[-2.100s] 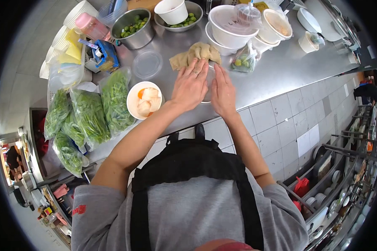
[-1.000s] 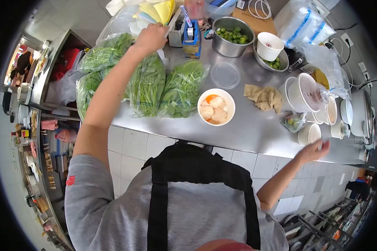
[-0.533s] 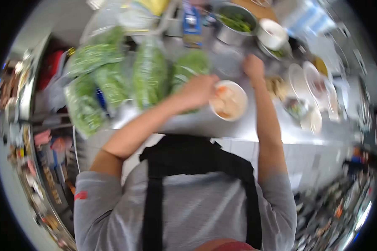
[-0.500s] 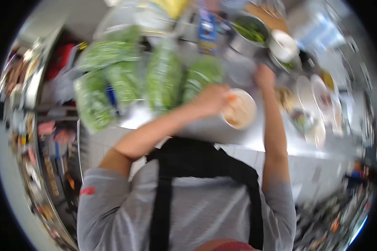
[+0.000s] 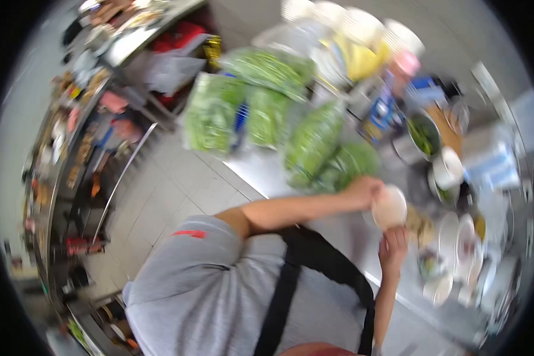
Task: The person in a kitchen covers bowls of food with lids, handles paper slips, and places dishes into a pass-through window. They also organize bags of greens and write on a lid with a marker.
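A white round bowl (image 5: 389,207) stands on the metal counter near its front edge, its top covered by a pale, translucent disc that looks like a lid. My left hand (image 5: 364,193) is at the bowl's left rim, fingers closed against it and slightly blurred. At the rim nearest me, my right hand (image 5: 393,242) has its fingers curled against the edge. Just beyond my left hand lies a clear bag of green vegetables (image 5: 353,163).
More bagged greens (image 5: 267,71) lie to the left. Stacked white bowls (image 5: 362,26) stand at the far side. A metal pot of greens (image 5: 421,136) and a white container (image 5: 448,168) are beyond the bowl. White dishes (image 5: 448,234) sit to the right.
The view has turned, shifting the counter rightward. My right hand has come from beyond the bowl to its near rim. The orange contents seen before are now under the pale disc.
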Available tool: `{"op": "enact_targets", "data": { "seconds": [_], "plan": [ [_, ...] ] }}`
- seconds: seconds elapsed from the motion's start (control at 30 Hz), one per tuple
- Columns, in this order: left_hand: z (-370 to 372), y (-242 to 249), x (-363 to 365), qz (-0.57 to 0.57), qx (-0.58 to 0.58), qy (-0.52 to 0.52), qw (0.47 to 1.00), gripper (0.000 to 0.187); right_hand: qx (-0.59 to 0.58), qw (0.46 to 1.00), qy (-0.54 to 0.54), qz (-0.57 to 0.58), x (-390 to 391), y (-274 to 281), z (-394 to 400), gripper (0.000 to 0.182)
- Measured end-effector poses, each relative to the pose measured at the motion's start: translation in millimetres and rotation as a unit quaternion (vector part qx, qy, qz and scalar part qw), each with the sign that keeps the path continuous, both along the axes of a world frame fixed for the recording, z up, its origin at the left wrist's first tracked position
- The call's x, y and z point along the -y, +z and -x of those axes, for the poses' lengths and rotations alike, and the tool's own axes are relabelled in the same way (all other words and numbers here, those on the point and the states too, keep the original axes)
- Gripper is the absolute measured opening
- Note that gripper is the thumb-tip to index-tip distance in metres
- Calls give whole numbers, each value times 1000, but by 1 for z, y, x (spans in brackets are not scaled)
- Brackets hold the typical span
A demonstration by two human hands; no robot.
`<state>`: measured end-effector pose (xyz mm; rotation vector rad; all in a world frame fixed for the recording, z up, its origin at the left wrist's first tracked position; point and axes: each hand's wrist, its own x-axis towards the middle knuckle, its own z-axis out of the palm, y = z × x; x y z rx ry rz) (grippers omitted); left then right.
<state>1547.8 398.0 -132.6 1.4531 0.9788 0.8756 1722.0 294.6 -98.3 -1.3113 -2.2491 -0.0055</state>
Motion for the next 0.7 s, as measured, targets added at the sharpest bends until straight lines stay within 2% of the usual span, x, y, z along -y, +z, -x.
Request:
{"op": "enact_targets", "data": {
  "seconds": [0.03,0.07,0.1,0.13,0.23,0.27,0.4,0.43,0.47,0.5,0.63,0.7],
  "plan": [
    [-2,-9,0,23,21,-10,999,14,5,1000,-12,27,2,-1,-2,24],
    [0,-5,-1,29,-12,-20,999,13,13,1000,-8,14,1,-4,-2,23],
    [1,-4,-3,92,13,-32,995,17,3,1000,15,25,0,-3,-4,23],
    [-2,-9,-2,78,5,3,997,21,11,1000,24,17,1,-2,-6,22],
    [2,4,0,171,44,8,984,23,-43,998,37,36,0,13,-9,22],
    [2,3,1,159,44,9,986,23,-66,996,25,48,-2,20,-9,23],
    [6,15,0,104,-20,-2,994,22,-54,996,-68,-18,-30,18,0,50],
    [5,14,-2,96,-18,-14,995,21,-8,996,-84,5,-37,12,3,66],
    [2,12,-4,75,-15,-7,997,19,39,993,-82,70,-46,4,3,73],
    [5,4,-8,82,-17,-28,996,16,80,992,-99,7,-47,-17,8,77],
    [1,5,-16,164,-27,-72,983,13,64,984,-147,76,-41,-7,8,71],
    [4,2,-14,165,-57,-96,980,16,66,983,-150,83,-39,-5,13,68]
  ]
}}
